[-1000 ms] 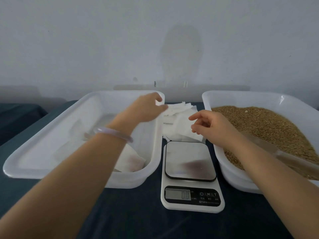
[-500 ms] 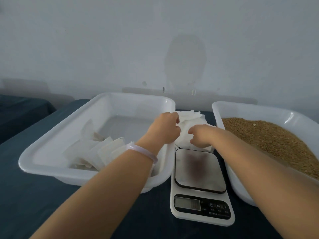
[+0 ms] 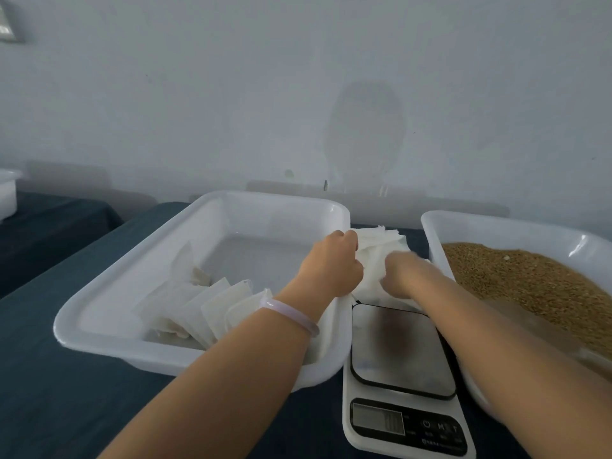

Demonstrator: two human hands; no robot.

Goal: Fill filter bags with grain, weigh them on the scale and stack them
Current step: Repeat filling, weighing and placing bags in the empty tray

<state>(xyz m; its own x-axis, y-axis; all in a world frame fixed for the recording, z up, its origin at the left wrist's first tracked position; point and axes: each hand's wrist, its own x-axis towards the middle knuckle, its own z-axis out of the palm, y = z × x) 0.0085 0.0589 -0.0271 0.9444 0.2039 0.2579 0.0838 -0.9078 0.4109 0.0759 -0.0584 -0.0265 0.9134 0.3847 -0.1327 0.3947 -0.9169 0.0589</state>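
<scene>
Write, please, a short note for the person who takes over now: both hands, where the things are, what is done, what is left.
Left hand: fingers curled on the pile of empty white paper filter bags behind the white digital scale.
Right hand: at the same pile, too blurred to tell its grip.
Scale plate is bare.
White plastic tray on the left: row of white bags, apparently filled, leaning at its near side.
White plastic tray on the right: brown grain.
Left to do: take one empty bag, fill, weigh, stack.
</scene>
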